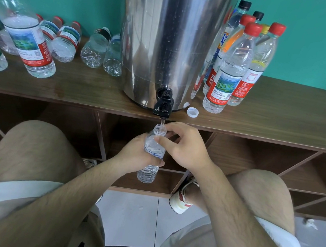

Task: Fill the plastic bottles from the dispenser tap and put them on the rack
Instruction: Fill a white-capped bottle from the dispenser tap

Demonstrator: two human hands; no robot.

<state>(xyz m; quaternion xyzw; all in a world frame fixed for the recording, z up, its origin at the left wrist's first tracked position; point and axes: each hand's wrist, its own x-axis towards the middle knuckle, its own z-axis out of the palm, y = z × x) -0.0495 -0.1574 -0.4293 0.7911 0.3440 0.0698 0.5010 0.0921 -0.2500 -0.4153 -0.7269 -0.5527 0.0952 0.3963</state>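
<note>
A: Grip?
B: Both hands hold the bottle (pixel 149 170). My left hand (pixel 132 154) is wrapped round its middle, over the label. My right hand (pixel 186 147) has its thumb on the shoulder and its fingers curled at the neck.
A: Bottle where?
B: Directly under the tap (pixel 163 105), mouth open and nearly touching the spout. A thin stream falls in. It leans a bit, base toward me. Fill level: cannot tell.
A: Edges?
B: The front edge of the rack (pixel 284 119) top runs just above my right fingers, and the tap overhangs it. Behind the bottle are the rack's cubbies. One slanted divider (pixel 101 135) is left of my left hand, and another is just right of my right hand.
A: Room to move?
B: Upward is blocked by the tap and that edge. My left knee (pixel 35 147) is outside the left forearm and my right knee (pixel 263 190) is outside the right. Between them the floor (pixel 128 212) shows below the bottle. A shoe (pixel 180 199) sits under my right forearm.
A: Around?
B: The dispenser (pixel 169 40) stands on the rack top, straight above the grip. A white cap (pixel 192 112) lies up-right of my right hand, near the edge and close to the dispenser base. Past it are the upright bottles (pixel 227 76), capped and packed together. Up-left are the lying bottles (pixel 97 49), bases toward me. Farther left are the standing bottles (pixel 32 46).
</note>
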